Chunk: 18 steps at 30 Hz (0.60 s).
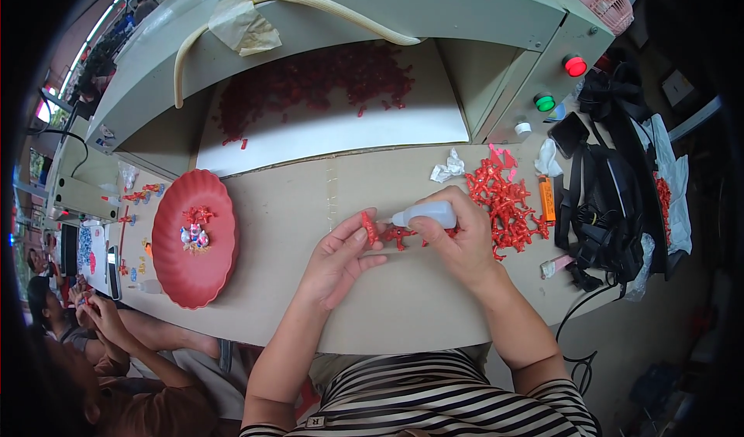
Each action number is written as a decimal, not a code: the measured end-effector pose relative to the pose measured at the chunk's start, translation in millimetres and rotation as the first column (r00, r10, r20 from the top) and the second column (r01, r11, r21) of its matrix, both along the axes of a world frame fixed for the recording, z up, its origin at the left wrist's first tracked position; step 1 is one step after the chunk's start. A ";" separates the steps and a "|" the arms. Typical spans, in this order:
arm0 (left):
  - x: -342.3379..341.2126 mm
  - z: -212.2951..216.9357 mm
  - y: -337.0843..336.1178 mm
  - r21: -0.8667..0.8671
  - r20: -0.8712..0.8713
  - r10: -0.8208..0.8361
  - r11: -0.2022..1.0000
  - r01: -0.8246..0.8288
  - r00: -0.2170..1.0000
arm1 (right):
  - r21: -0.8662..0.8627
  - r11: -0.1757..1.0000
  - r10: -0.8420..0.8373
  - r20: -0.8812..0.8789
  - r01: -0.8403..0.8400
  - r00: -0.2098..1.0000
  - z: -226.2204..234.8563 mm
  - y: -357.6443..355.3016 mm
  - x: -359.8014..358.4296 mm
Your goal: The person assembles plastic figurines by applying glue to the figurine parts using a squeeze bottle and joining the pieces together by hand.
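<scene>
Between the fingers and thumb of my left hand [335,260] is a small red plastic figure part [370,228], held upright above the table. My right hand [463,239] grips a translucent white squeeze bottle [431,215], tipped sideways with its thin nozzle pointing left at the red part. Whether the nozzle touches the part is too small to tell. Just behind my hands, a few red figures [400,237] lie on the table, partly hidden by the right hand. To the right of that hand spreads a pile of red figures [508,204].
A red scalloped dish [209,282] with small figures stands at left. Behind is a grey machine housing [504,18] with buttons, red pieces inside. Crumpled tissue [448,166], an orange box [547,198] and a black bag [601,197] lie right. Another person [116,336] works at left.
</scene>
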<state>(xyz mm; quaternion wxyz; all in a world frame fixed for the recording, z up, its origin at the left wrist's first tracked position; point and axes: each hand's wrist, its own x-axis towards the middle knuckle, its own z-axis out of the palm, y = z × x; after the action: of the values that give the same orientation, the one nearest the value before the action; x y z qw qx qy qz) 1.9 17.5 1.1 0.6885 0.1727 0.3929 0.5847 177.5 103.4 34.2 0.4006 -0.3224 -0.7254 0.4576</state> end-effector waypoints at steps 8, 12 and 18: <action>-0.9 -0.3 -0.8 0.004 0.016 -0.004 1.000 0.004 1.000 | -0.061 0.998 0.018 -0.009 -0.019 1.000 1.2 -3.3 -3.4; -0.9 -1.6 0.1 -0.002 0.009 -0.009 1.000 0.009 1.000 | 0.140 0.990 -0.009 0.066 0.000 0.998 -0.8 -1.5 -3.7; -1.2 1.3 0.3 -0.006 0.026 0.001 1.000 -0.001 1.000 | 0.087 0.996 -0.003 0.028 0.001 1.000 2.0 -2.6 -3.1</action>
<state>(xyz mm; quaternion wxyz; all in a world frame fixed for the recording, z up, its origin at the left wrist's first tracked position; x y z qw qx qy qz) 0.8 17.9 2.5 0.6937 0.1629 0.3857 0.5860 174.5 100.8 36.2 0.4045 -0.3120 -0.7497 0.4207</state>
